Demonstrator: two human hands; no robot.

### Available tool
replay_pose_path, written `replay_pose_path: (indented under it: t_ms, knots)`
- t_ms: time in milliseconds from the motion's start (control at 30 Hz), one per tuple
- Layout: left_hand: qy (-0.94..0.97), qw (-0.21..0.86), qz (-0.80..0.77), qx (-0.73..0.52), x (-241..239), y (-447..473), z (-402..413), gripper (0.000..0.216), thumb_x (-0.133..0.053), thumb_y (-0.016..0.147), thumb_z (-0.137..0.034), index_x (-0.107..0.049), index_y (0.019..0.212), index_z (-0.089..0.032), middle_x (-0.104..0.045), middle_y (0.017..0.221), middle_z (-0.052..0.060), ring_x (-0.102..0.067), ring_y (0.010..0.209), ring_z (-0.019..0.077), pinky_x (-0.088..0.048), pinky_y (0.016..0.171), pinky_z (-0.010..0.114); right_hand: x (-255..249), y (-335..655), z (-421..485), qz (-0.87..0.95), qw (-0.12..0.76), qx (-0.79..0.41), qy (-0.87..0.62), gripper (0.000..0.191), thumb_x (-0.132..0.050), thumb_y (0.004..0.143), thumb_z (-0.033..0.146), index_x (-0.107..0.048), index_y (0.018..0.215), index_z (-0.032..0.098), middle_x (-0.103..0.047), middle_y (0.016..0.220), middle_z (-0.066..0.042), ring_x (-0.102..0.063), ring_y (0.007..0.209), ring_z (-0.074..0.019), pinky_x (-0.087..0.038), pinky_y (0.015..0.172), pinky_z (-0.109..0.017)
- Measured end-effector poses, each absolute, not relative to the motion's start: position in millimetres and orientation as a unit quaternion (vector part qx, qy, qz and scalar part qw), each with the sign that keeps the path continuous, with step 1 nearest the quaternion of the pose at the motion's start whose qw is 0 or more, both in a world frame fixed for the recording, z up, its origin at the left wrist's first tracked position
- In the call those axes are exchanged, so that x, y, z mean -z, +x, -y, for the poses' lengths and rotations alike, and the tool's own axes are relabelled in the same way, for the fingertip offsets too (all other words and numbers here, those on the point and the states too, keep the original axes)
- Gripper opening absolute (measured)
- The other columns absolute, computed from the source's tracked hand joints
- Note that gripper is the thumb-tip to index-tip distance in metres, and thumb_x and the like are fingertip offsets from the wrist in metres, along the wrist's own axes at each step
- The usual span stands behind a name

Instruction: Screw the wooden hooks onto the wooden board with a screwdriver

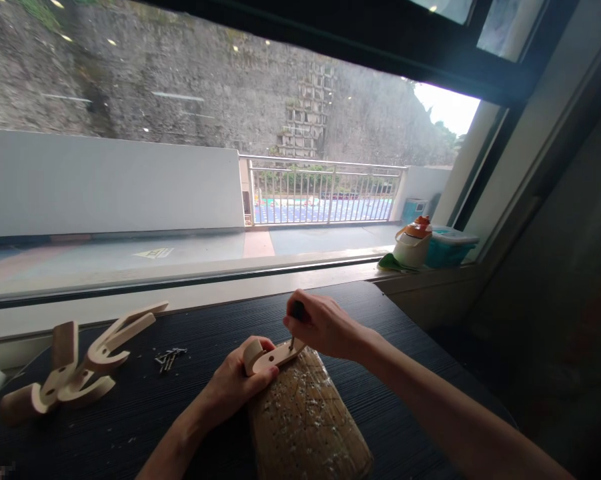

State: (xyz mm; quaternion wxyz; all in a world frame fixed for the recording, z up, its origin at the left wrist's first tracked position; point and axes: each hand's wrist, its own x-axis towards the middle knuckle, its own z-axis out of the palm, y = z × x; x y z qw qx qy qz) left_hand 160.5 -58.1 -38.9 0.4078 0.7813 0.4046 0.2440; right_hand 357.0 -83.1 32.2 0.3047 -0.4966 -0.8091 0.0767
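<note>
My left hand [243, 370] is closed around the curved end of a pale wooden hook [276, 358], holding it against the far end of a block wrapped in clear film [307, 417]. The block's top is pitted with many small holes. My right hand [317, 319] grips the dark handle of a screwdriver [297, 309], which stands nearly upright. Its thin shaft meets the far part of the hook; whether a screw sits under the tip is too small to tell. A second, round hole shows in the hook nearer my left hand.
Several similar wooden hooks [87, 367] lie piled at the left of the black table [220, 327]. A small heap of screws [169, 359] lies between them and my left hand. On the window sill stand a bottle with an orange cap [413, 243] and a teal box [453, 247].
</note>
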Motion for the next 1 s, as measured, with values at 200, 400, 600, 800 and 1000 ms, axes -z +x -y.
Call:
replay_pose_path:
  t_ms: [200, 400, 600, 800, 1000]
  knots:
    - [0.780, 0.400, -0.415, -0.243, 34.7, 163.2, 60.8, 0.024, -0.053, 0.075, -0.035, -0.056, 0.093, -0.020, -0.061, 0.082, 0.000, -0.057, 0.075, 0.0173, -0.044, 0.067, 0.025, -34.3, 355.1, 74.6, 0.826, 0.279, -0.105, -0.478, 0.009, -0.053, 0.080, 0.027, -0.051, 0.079, 0.019, -0.051, 0.061, 0.004, -0.040, 0.053, -0.0073, -0.025, 0.051, -0.021]
    - [0.777, 0.410, -0.409, -0.248, 35.9, 163.9, 60.7, 0.025, -0.052, 0.075, -0.036, -0.056, 0.094, -0.020, -0.062, 0.081, 0.000, -0.057, 0.074, 0.0175, -0.044, 0.067, 0.025, -17.2, 355.1, 69.0, 0.750, 0.306, -0.044, -0.584, 0.026, -0.049, 0.082, 0.042, -0.048, 0.072, 0.019, -0.049, 0.054, 0.003, -0.036, 0.049, -0.0083, -0.022, 0.050, -0.023]
    - [0.777, 0.402, -0.414, -0.250, 35.1, 164.3, 60.9, 0.025, -0.052, 0.075, -0.037, -0.056, 0.093, -0.020, -0.062, 0.080, 0.000, -0.058, 0.074, 0.0177, -0.045, 0.067, 0.025, -37.0, 356.9, 72.3, 0.791, 0.274, -0.035, -0.546, 0.026, -0.056, 0.078, 0.043, -0.054, 0.089, 0.020, -0.059, 0.068, 0.001, -0.045, 0.055, -0.0089, -0.026, 0.052, -0.023]
    - [0.767, 0.416, -0.418, -0.254, 35.5, 164.8, 61.7, 0.026, -0.053, 0.074, -0.037, -0.055, 0.093, -0.019, -0.063, 0.081, 0.000, -0.058, 0.074, 0.0180, -0.045, 0.067, 0.025, -36.2, 357.2, 73.0, 0.845, 0.262, 0.008, -0.466, 0.014, -0.043, 0.089, 0.029, -0.053, 0.087, 0.019, -0.060, 0.070, 0.000, -0.048, 0.060, -0.0092, -0.027, 0.056, -0.022]
    - [0.769, 0.409, -0.418, -0.260, 36.0, 164.7, 60.9, 0.027, -0.054, 0.073, -0.036, -0.056, 0.093, -0.018, -0.064, 0.083, 0.001, -0.059, 0.075, 0.0182, -0.045, 0.067, 0.025, -30.7, 357.2, 68.7, 0.777, 0.220, 0.093, -0.583, 0.028, -0.036, 0.091, 0.037, -0.054, 0.082, 0.018, -0.059, 0.059, -0.002, -0.046, 0.049, -0.0117, -0.019, 0.051, -0.026]
